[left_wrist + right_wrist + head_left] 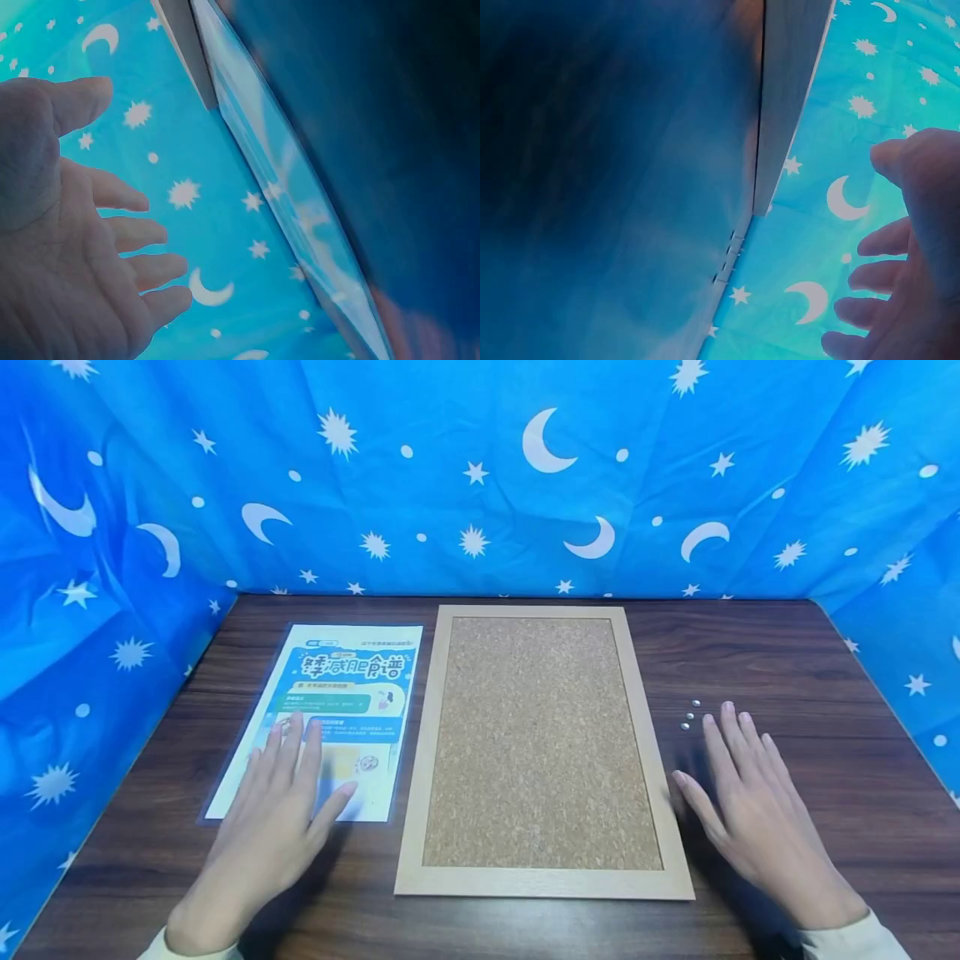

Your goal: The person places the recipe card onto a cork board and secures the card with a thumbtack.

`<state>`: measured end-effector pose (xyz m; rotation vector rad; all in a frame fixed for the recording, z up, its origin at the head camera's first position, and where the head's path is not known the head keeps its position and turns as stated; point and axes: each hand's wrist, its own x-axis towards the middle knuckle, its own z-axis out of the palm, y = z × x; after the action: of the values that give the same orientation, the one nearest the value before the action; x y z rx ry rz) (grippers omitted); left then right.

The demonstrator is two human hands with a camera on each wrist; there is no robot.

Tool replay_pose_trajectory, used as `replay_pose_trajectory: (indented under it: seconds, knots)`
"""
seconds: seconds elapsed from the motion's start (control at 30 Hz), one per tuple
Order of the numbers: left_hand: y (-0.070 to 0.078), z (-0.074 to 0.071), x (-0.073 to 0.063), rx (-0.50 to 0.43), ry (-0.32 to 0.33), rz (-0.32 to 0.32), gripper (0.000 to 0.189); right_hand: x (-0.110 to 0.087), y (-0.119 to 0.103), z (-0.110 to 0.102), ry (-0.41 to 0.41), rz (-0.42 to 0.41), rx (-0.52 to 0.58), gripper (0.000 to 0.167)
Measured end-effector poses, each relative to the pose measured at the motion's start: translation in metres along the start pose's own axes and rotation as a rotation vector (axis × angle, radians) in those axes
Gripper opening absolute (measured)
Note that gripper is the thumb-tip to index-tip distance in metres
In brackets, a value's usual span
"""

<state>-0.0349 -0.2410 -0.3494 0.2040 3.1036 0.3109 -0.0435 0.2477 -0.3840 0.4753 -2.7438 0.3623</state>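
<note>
My left hand (pixel 273 810) hovers palm down, fingers straight, over the lower left of a printed poster sheet (pixel 352 785) with a blue title band. Nothing is in its grasp, and the left wrist view shows the palm and spread fingers (pixel 124 195). To the right of a wood-framed cork board (pixel 540 743), my right hand (pixel 757 802) is held with fingers extended, its thumb close to the frame. Several silver thumbtacks (pixel 689 717) lie just beyond its fingertips; the right wrist view shows their points (pixel 735 251) sticking up.
The dark wood-grain table (pixel 540 931) carries everything. A blue cloth (pixel 480 485) with white moons and stars hangs along the back and both sides. The sheet and board lie side by side with a narrow strip of table between them.
</note>
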Motion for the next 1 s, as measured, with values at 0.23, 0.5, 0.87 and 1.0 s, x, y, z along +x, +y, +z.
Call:
replay_pose_trajectory:
  seconds: [0.23, 0.5, 0.87, 1.0]
  knots:
    - [-0.033, -0.001, 0.002, -0.138, -0.08, -0.078, 0.084, 0.0, 0.007, 0.002, 0.003, 0.033, 0.04, 0.073]
    - [-0.062, -0.004, 0.005, -0.258, -0.121, -0.207, 0.088, 0.001, 0.015, 0.005, 0.018, 0.137, 0.11, 0.071]
    - [-0.086, -0.007, 0.006, -0.236, -0.108, -0.408, 0.097, 0.012, 0.024, 0.01, 0.017, 0.251, 0.158, 0.051]
    - [-0.093, -0.008, 0.007, -0.214, -0.159, -0.467, 0.103, 0.018, 0.028, 0.011, 0.003, 0.288, 0.149, 0.044]
